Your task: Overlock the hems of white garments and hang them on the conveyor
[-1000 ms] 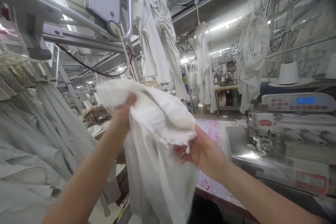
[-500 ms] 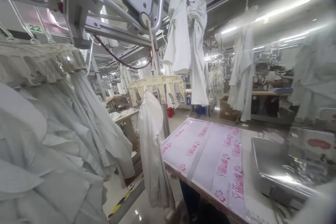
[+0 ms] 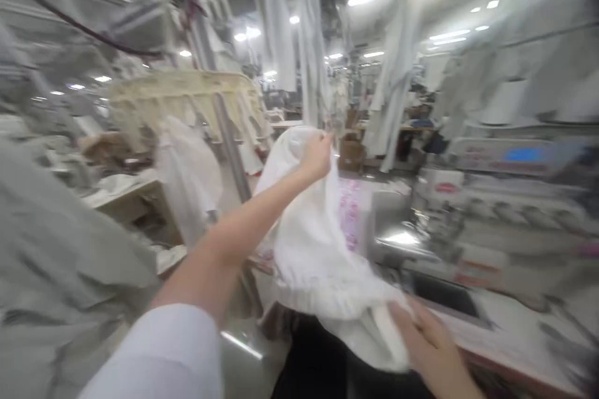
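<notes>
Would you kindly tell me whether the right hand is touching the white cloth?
Touching. The head view shows the right hand gripping the lower end of the white cloth, with no gap between them despite the blur.

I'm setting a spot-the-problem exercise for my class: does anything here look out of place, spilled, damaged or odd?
Nothing stands out. The left hand and right hand hold a white cloth between them; another cloth hangs from the hanger. Blur hides any small flaws.

Fingers (image 3: 322,146) back on white cloth (image 3: 306,237)
</notes>
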A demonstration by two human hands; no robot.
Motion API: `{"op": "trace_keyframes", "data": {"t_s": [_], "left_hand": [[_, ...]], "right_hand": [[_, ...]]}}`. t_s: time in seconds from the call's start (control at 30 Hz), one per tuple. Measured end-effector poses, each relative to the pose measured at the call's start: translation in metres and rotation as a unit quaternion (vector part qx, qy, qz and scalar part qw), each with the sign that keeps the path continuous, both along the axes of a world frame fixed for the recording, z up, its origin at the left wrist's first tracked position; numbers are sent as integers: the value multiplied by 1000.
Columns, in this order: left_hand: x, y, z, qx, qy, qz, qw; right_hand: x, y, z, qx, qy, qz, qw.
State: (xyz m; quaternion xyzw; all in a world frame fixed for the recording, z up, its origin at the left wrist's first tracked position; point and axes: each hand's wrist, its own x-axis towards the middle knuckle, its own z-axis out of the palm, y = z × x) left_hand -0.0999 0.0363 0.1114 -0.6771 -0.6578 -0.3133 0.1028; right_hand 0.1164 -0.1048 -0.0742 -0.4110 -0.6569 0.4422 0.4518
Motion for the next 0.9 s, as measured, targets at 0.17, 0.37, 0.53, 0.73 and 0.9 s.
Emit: {"op": "trace_keyframes", "data": {"t_s": [0.17,0.37,0.53,0.73,0.9], "left_hand": [[-5,-89,-110,-103,-53,-115,987],[0,-187,-196,-95,-77,-117,985],[22,-192,-236,29,-108,-36,993],[-31,-164,-185,-207,-204,-54,955],[-53,-141,-121,-229,-116,-153,954]], "right_hand": [[14,11,-20,-16,-51,29,998],[14,17,-25,-12,-64,20,998],[8,19,-15,-50,-44,27,997],[45,26,-15,-69,-113,78,988],[48,24,-26,-35,-178,84,980]]}}
